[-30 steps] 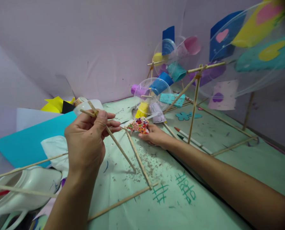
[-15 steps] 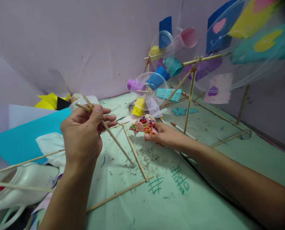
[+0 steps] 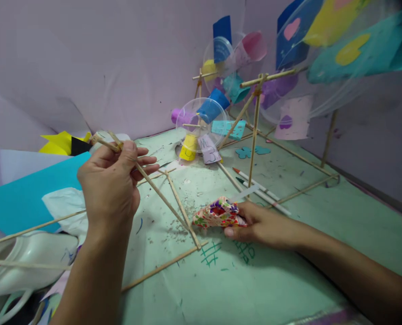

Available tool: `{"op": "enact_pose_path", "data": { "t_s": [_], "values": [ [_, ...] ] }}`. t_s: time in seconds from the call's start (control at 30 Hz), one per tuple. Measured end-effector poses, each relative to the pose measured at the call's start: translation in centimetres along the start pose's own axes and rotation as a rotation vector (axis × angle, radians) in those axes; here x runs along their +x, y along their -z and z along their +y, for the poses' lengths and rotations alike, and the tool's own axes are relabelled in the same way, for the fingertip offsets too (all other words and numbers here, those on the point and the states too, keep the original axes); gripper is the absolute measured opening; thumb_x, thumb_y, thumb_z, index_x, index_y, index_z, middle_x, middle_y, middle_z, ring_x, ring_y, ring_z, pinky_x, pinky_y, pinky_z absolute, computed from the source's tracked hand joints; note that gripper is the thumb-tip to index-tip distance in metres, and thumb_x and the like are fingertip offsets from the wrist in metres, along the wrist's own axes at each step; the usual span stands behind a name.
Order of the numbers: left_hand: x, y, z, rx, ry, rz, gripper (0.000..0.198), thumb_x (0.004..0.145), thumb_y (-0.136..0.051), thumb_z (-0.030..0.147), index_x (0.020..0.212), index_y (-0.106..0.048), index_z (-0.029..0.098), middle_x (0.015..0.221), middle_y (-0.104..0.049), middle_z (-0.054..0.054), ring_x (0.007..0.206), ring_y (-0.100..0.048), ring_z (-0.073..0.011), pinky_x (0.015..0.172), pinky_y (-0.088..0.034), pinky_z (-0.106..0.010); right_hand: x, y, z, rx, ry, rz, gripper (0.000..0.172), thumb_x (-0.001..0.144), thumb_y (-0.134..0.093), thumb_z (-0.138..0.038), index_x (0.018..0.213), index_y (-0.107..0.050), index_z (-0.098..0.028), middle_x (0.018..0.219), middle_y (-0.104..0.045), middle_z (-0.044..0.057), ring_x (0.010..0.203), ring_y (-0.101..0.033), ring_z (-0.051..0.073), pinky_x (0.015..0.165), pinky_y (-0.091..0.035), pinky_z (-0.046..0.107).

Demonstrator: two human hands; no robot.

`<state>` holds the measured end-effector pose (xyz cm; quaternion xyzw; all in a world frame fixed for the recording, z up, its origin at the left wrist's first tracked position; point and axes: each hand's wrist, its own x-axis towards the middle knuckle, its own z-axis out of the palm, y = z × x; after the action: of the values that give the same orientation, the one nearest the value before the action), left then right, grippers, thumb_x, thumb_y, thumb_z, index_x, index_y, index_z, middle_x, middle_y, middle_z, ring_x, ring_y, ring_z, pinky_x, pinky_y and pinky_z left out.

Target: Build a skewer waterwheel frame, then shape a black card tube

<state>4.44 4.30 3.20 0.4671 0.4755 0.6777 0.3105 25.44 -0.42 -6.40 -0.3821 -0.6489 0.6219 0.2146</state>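
My left hand (image 3: 111,185) is closed round the crossed top ends of a frame of thin wooden sticks (image 3: 160,194) whose feet rest on the pale green sheet (image 3: 221,280). My right hand (image 3: 265,223) pinches a small floral-patterned object (image 3: 217,214), with a pale strip poking out of it, low over the sheet just right of the stick frame's foot. Wood shavings lie scattered beneath the frame.
Two stick stands carry wheels of clear plastic lids and coloured paper cups (image 3: 207,122), (image 3: 322,54) at the back right. Pencils (image 3: 258,187) lie between them. Cyan paper (image 3: 28,194), yellow paper (image 3: 60,142) and a white plastic jug (image 3: 28,262) crowd the left side.
My right hand has pulled the floral object back from beside the small wheel toward me, down to the sheet near the frame's foot. My left hand keeps its hold on the sticks.
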Motion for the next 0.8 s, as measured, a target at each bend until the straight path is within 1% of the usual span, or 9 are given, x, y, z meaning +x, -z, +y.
{"op": "enact_pose_path", "data": {
  "t_s": [0.1, 0.2, 0.53, 0.63, 0.8],
  "values": [
    [0.04, -0.06, 0.13, -0.009, 0.019, -0.001, 0.015, 0.069, -0.068, 0.023, 0.067, -0.058, 0.012, 0.06, -0.06, 0.0, 0.051, -0.062, -0.0143, 0.049, -0.057, -0.03, -0.1, -0.09, -0.26, 0.0, -0.011, -0.001, 0.028, 0.073, -0.058, -0.027, 0.099, -0.064, -0.017, 0.082, -0.064, 0.002, 0.073, -0.055, 0.016, 0.064, -0.043, 0.024],
    [0.13, -0.1, 0.15, -0.011, 0.029, 0.004, 0.014, 0.07, -0.067, 0.022, 0.068, -0.058, 0.012, 0.06, -0.06, -0.001, 0.05, -0.062, -0.0146, 0.049, -0.057, -0.031, -0.19, -0.16, -0.32, -0.005, -0.015, 0.013, 0.02, 0.071, -0.058, -0.024, 0.089, -0.066, -0.018, 0.073, -0.062, 0.0, 0.067, -0.054, 0.014, 0.063, -0.042, 0.023],
    [0.24, 0.04, 0.16, -0.009, 0.033, 0.003, 0.012, 0.071, -0.067, 0.021, 0.069, -0.058, 0.012, 0.06, -0.06, 0.0, 0.05, -0.062, -0.0145, 0.051, -0.057, -0.033, 0.08, -0.63, -0.52, 0.044, -0.044, 0.026, 0.013, 0.069, -0.058, -0.02, 0.08, -0.065, -0.019, 0.064, -0.058, -0.002, 0.059, -0.05, 0.014, 0.062, -0.041, 0.025],
    [0.28, 0.1, 0.12, -0.018, 0.037, -0.001, 0.013, 0.07, -0.067, 0.021, 0.07, -0.059, 0.012, 0.06, -0.06, 0.0, 0.05, -0.062, -0.0146, 0.051, -0.057, -0.032, 0.1, -0.64, -0.61, 0.03, -0.042, 0.02, 0.014, 0.07, -0.058, -0.02, 0.081, -0.065, -0.018, 0.065, -0.059, -0.001, 0.063, -0.053, 0.015, 0.063, -0.042, 0.024],
    [0.51, 0.01, -0.31, -0.008, -0.004, 0.019, 0.015, 0.071, -0.065, 0.022, 0.069, -0.058, 0.009, 0.058, -0.06, -0.001, 0.046, -0.061, -0.0155, 0.048, -0.057, -0.034, 0.19, -0.52, -0.29, 0.025, -0.036, -0.016, 0.027, 0.071, -0.056, -0.023, 0.096, -0.064, -0.016, 0.079, -0.063, 0.001, 0.074, -0.055, 0.016, 0.064, -0.041, 0.023]
  ]
}}
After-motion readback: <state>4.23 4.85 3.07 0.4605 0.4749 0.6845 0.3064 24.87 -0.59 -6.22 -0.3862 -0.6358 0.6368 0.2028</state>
